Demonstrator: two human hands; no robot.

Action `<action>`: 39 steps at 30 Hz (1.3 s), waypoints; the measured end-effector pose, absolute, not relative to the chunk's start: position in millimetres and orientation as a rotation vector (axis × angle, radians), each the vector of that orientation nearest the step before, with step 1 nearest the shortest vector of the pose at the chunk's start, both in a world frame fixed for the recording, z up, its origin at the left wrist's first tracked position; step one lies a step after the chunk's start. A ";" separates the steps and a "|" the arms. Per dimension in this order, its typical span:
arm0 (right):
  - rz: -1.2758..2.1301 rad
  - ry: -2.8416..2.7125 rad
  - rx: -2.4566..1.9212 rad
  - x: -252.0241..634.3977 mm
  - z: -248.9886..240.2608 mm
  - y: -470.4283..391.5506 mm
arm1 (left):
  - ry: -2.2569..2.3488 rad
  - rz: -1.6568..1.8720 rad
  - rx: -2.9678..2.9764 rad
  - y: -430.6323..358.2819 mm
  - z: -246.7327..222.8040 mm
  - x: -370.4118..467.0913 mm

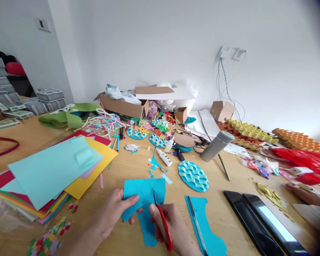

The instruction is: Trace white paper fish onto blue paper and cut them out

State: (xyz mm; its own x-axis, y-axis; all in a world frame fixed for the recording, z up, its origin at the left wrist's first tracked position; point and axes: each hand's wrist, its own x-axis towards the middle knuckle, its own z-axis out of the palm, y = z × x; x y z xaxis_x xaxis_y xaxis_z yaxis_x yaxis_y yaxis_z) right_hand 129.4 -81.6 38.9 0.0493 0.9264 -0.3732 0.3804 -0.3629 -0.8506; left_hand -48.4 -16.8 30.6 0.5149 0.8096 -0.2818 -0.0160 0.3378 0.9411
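Observation:
My left hand (pixel 117 209) pinches the left side of a blue sheet of paper (pixel 144 188), thumb on top and fingers beneath. Red-handled scissors (pixel 164 222) are in my right hand (pixel 173 227), with their blade lying over the right part of that sheet. Below it hangs or lies another strip of blue paper (pixel 148 231); whether the two are joined I cannot tell. To the right, a cut blue paper piece (pixel 212 231) rests on the table with a pen (pixel 196 224) across it. Beyond my hands sits a blue oval with wavy strips (pixel 193 176).
Coloured paper sheets (pixel 48 170) are stacked on the left. A white glue bottle (pixel 164 157), a grey tumbler (pixel 217 145) and blue scraps lie ahead. Two phones (pixel 264 224) are at right, near another person's hand (pixel 308 195). Egg trays (pixel 250 129) and boxes (pixel 122 105) line the wall.

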 end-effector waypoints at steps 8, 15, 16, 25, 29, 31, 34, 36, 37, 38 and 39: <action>1.398 -1.251 -1.657 133.2 39.5 -82.2 | 0.851 0.593 1.054 -20.2 26.8 -47.2; 1.295 -1.337 -1.681 133.4 38.1 -82.7 | 0.830 0.589 1.048 -19.7 27.1 -48.3; 1.293 -1.335 -1.682 133.2 38.7 -82.6 | 0.830 0.590 1.049 -19.7 27.3 -48.4; 1.305 -1.249 -1.711 128.0 41.6 -83.6 | 0.847 0.593 1.060 -20.1 31.8 -47.8; 1.315 -1.216 -1.708 126.5 41.5 -84.9 | 0.856 0.597 1.045 -19.2 30.2 -47.3; 1.322 -1.206 -1.701 125.9 40.9 -85.1 | 0.848 0.593 1.039 -18.5 28.9 -47.1; 1.334 -1.188 -1.699 124.7 39.5 -85.1 | 0.853 0.586 1.037 -18.2 28.0 -47.0; 1.332 -1.180 -1.711 123.9 38.6 -84.8 | 0.863 0.586 1.042 -18.5 27.9 -47.3; 1.329 -1.181 -1.725 123.6 38.5 -84.6 | 0.866 0.588 1.047 -18.7 27.9 -47.5; 1.322 -1.183 -1.740 123.4 38.4 -84.3 | 0.869 0.588 1.050 -18.8 28.0 -47.7; 1.312 -1.186 -1.755 123.2 38.6 -83.9 | 0.872 0.585 1.052 -18.8 28.0 -47.8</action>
